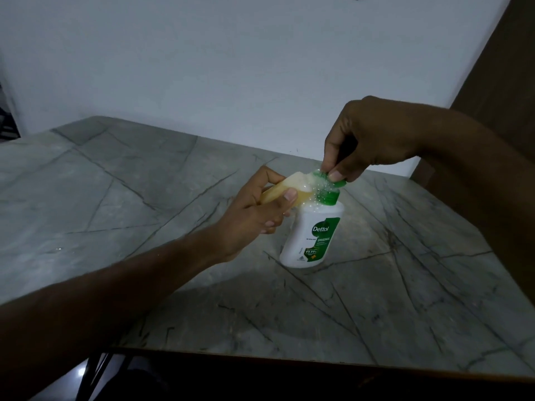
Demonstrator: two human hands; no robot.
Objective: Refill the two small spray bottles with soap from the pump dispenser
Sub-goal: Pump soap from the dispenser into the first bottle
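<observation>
A white soap dispenser (312, 235) with a green pump head (330, 189) stands upright on the marble table (144, 198). My right hand (367, 137) comes from above and its fingertips pinch the pump head. My left hand (254, 212) grips a small clear bottle (286, 189) holding yellowish liquid. The bottle is tilted, and its open mouth sits against the pump nozzle. White foam covers the mouth of the bottle and the nozzle. A second small bottle is not in view.
The grey marble table ends at a dark front edge (289, 363) near me. A white wall (231, 68) stands behind it, and a brown wooden panel (506, 68) at the right.
</observation>
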